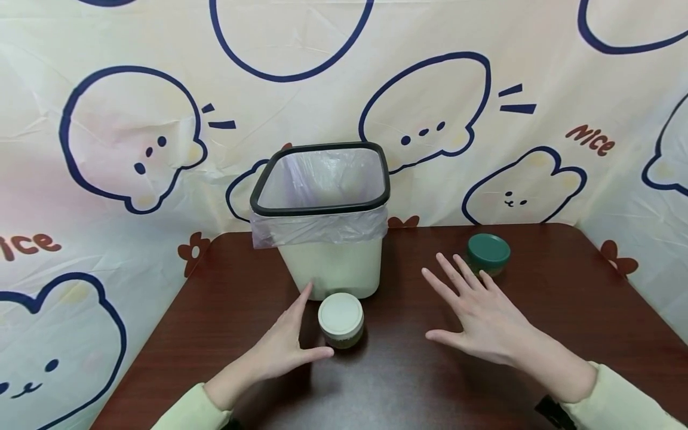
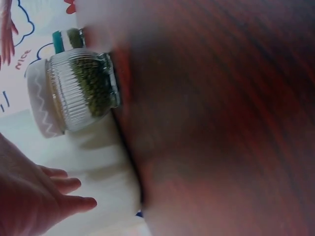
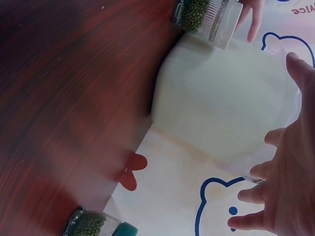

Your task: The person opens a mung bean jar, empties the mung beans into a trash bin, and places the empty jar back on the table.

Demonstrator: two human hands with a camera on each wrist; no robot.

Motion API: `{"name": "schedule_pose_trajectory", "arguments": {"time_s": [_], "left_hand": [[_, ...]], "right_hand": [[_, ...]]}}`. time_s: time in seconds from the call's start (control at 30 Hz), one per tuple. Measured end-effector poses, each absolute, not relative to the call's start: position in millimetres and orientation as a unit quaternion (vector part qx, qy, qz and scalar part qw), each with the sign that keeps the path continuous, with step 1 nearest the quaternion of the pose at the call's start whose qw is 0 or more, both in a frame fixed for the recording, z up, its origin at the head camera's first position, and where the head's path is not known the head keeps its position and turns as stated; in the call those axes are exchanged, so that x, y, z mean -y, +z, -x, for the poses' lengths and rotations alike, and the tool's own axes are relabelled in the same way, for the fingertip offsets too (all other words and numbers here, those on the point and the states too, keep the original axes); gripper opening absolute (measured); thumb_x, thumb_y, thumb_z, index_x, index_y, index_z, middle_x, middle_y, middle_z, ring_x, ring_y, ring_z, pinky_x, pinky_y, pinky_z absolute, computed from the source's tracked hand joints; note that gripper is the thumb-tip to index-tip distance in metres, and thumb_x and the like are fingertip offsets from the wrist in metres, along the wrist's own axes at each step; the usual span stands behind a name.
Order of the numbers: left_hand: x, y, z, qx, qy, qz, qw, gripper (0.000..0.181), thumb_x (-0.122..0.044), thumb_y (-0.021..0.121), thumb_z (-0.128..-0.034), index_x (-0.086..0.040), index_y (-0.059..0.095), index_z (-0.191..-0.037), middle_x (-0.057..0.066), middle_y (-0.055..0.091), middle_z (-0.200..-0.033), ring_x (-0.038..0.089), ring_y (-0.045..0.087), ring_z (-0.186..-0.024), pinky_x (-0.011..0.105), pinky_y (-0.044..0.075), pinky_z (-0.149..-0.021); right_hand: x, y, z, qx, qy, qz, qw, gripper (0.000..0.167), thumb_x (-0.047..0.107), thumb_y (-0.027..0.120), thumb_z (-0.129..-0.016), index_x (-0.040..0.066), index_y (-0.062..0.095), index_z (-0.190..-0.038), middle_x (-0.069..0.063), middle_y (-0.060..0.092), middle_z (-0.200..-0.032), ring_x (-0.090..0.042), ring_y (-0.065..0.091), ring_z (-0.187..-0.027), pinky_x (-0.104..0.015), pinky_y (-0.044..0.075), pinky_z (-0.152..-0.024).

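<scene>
Head view: the left hand, spread and holding nothing, is just beside the white-lidded jar; the right hand (likewise spread, empty) hovers near the green-lidded jar. Reaching seems the step; gripping would want the left hand curling inward, clear of the bin behind; bare table lies rightward.

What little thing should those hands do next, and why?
Probably curl the left hand around the white-lidded jar: its thumb and fingers are spread beside that jar without gripping it, while the open right hand is farther away.
</scene>
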State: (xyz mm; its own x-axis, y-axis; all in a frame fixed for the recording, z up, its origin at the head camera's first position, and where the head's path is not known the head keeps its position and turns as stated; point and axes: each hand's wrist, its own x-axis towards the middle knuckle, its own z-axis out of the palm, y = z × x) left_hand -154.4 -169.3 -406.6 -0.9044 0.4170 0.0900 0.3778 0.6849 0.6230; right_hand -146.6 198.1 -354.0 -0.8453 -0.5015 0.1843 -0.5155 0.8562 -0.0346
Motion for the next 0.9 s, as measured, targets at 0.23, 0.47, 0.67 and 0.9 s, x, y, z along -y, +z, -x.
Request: {"name": "schedule_pose_trajectory", "arguments": {"time_s": [0.23,0.47,0.67,0.9], "left_hand": [[161.4,-417.0,162.1,-0.882,0.421,-0.203,0.055,0.126,-0.031,0.089,-0.0691,-0.013,-0.001,-0.155,0.018,0.024,-0.156,0.03,0.025,-0.142,0.051,0.026,-0.109],[154.9,-426.3,169.3,-0.852,0.484,-0.189,0.065,0.12,-0.025,0.09,-0.0677,-0.013,0.007,-0.153,0.018,0.039,-0.147,0.032,0.033,-0.138,0.056,0.026,-0.106],[153.2,-431.3,173.7,-0.835,0.51,-0.197,0.064,0.108,-0.019,0.09,-0.0667,-0.008,0.019,-0.147,0.018,0.04,-0.146,0.031,0.039,-0.134,0.055,0.026,-0.106],[150.2,-434.3,176.2,-0.831,0.512,-0.205,0.079,0.101,-0.015,0.09,-0.0672,-0.005,0.024,-0.143,0.014,0.059,-0.124,0.029,0.05,-0.121,0.054,0.027,-0.103]], "right_hand": [[-191.3,-354.9,146.3,0.959,0.048,-0.268,0.082,0.093,0.08,0.04,-0.083,0.027,0.018,-0.156,-0.008,0.008,-0.162,-0.036,0.01,-0.145,-0.067,0.026,-0.103],[-182.2,-357.2,146.0,0.956,0.064,-0.275,0.076,0.094,0.08,0.038,-0.083,0.027,0.016,-0.157,-0.006,0.005,-0.162,-0.034,0.009,-0.146,-0.065,0.025,-0.103],[-177.0,-361.2,146.2,0.957,0.07,-0.273,0.065,0.094,0.081,0.036,-0.082,0.027,0.016,-0.157,-0.006,0.006,-0.162,-0.034,0.01,-0.146,-0.065,0.026,-0.104],[-177.4,-365.2,146.3,0.958,0.084,-0.269,0.061,0.093,0.08,0.038,-0.083,0.027,0.017,-0.157,-0.007,0.007,-0.162,-0.035,0.013,-0.145,-0.065,0.026,-0.103]]}}
